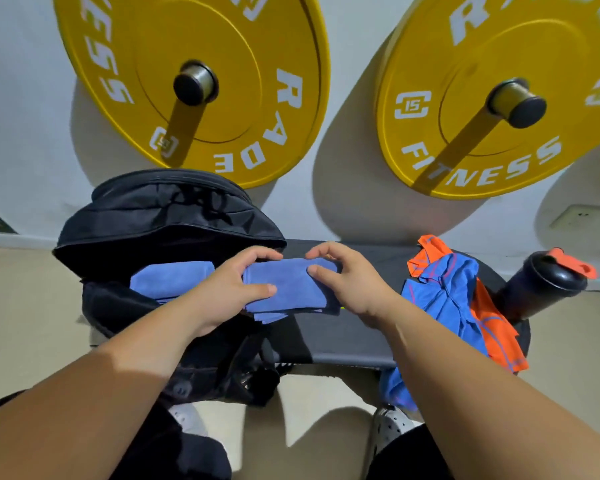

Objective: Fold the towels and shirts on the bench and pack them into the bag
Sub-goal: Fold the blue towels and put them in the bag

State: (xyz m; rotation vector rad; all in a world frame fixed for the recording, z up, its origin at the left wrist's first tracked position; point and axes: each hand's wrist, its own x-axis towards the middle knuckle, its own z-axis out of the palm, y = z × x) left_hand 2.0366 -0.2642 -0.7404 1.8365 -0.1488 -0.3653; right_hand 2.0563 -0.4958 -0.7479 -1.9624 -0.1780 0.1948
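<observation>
folded towel (291, 289): plain blue-violet, centre of the frame
towel in the bag (172, 280): same plain blue-violet
bag (160, 216): plain black
table (343, 330): dark grey to black
blue shirt (444, 299): bright blue, thin orange-red seam lines
orange shirt (496, 327): bright orange, thin blue seam lines
bottle (534, 292): black, orange lid, far right
2 weight plates (250, 46) (437, 133): yellow, white lettering
wall (21, 133): pale grey-white
floor (32, 306): beige

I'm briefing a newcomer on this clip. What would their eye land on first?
Two yellow weight plates hang at the top. In the middle, the left hand and right hand grip a folded blue towel beside the open black bag. Blue and orange shirts lie heaped on the right of the bench.
</observation>
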